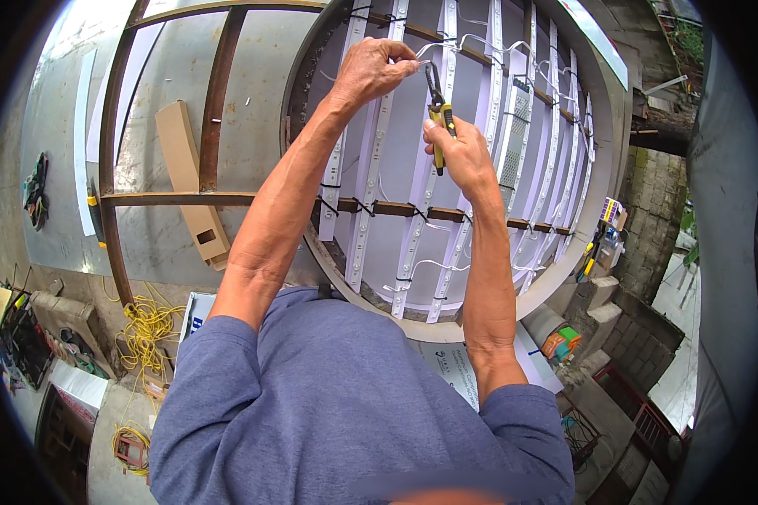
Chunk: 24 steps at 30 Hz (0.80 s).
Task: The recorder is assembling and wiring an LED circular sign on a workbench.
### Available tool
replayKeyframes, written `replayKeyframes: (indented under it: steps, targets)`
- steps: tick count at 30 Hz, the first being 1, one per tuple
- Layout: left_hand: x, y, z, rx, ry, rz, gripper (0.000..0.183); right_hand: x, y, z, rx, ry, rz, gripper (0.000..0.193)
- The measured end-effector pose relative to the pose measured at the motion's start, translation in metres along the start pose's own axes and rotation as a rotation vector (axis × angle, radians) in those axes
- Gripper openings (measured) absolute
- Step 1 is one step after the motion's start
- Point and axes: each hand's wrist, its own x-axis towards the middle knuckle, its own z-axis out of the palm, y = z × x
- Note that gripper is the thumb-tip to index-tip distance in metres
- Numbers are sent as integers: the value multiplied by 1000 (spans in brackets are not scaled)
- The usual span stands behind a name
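My left hand (374,71) is closed in a pinch on the end of a thin wire (424,61). In my right hand (465,155) is a pair of pliers (441,111) with yellow-and-black handles, its dark jaws pointing up at the wire beside my left fingertips. Whether the jaws touch the wire I cannot tell. Both hands are over a large round sign frame (594,42). Rows of white LED strips (369,172) run across it, fastened with black cable ties to brown metal crossbars (386,208). White wires (497,49) loop between the strips. A perforated metal power supply (515,135) lies among them.
Brown metal framing (221,101) extends left over a grey sheet, with a long cardboard piece (185,160) and a yellow-and-black cutter (94,210). Tangled yellow cord (149,324) lies lower left. More hand tools (596,248) stand right of the round frame, beside concrete blocks (598,303).
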Motion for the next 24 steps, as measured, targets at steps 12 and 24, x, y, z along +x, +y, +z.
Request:
replayKeyframes:
  steps: [12, 24]
  targets:
    - [5, -6, 1, -28, -27, -60, 31, 20, -9, 1, -67, -11, -38, 41]
    - [6, -3, -4, -65, -52, -103, 29, 25, -4, -4, -189, -53, -77, 40]
